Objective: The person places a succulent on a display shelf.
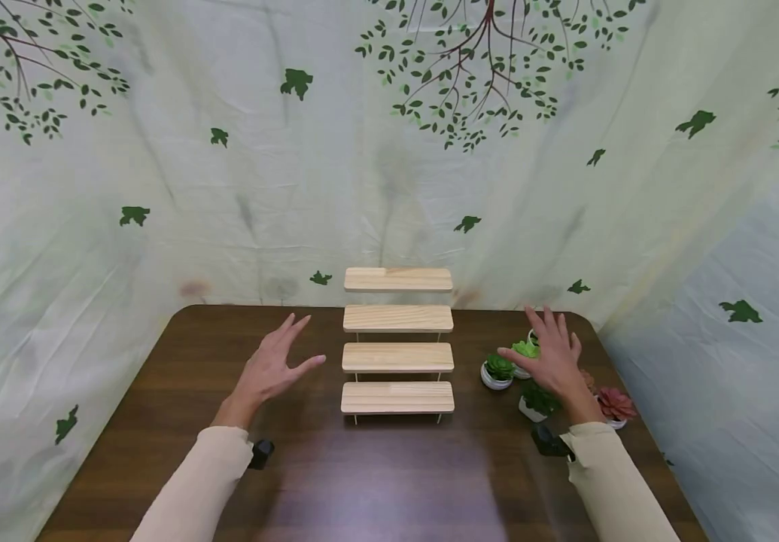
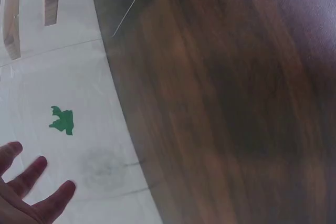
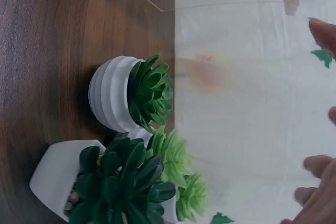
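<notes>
A tiered display stand with pale wooden shelves (image 1: 397,358) stands at the middle of the dark table. To its left my left hand (image 1: 272,369) hovers with fingers spread and nothing in them. My right hand (image 1: 552,360) is held above the potted succulents on the right, its fingers also spread and empty. Beside its thumb sits a green succulent in a ribbed white pot (image 3: 113,94). Below it is a dark green succulent in an angular white pot (image 3: 55,179). Bright green succulents (image 3: 173,156) and a red one (image 1: 616,404) are partly hidden by the hand or other plants.
The dark wooden table (image 1: 389,474) ends at a pale curtain (image 1: 247,203) printed with leaves and branches, which hangs behind it and along the sides. A black wrist camera (image 1: 262,454) is strapped on the left wrist and another (image 1: 550,440) on the right.
</notes>
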{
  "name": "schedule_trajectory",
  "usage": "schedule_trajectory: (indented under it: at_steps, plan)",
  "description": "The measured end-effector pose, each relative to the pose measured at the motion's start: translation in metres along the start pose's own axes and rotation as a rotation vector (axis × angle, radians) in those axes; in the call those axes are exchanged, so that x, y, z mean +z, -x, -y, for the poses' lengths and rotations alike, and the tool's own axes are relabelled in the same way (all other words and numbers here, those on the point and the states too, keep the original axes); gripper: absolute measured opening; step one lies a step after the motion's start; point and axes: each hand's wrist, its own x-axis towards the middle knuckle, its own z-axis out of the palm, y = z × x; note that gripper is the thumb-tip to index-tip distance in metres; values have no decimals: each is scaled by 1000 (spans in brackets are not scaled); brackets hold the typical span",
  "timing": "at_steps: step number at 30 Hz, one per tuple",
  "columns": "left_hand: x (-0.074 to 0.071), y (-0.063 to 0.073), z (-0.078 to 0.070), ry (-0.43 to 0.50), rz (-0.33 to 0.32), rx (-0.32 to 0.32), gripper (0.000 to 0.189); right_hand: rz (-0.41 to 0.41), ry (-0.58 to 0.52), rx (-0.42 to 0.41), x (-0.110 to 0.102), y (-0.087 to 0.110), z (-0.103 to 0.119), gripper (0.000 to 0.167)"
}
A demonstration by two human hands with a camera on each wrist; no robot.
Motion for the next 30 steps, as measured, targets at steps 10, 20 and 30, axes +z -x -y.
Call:
schedule_trajectory:
  at_steps: [10,20,30]
  plan:
    - [15,9,2,173,12,-65,83,-70,-67,-7,5,18,-15,97]
    - [31,21,9,362,15,-157,78,-234,-221,-34,18,40,-31,86]
    - [58,28,9,512,-30,-257,71,-312,-387,18,29,59,-44,87]
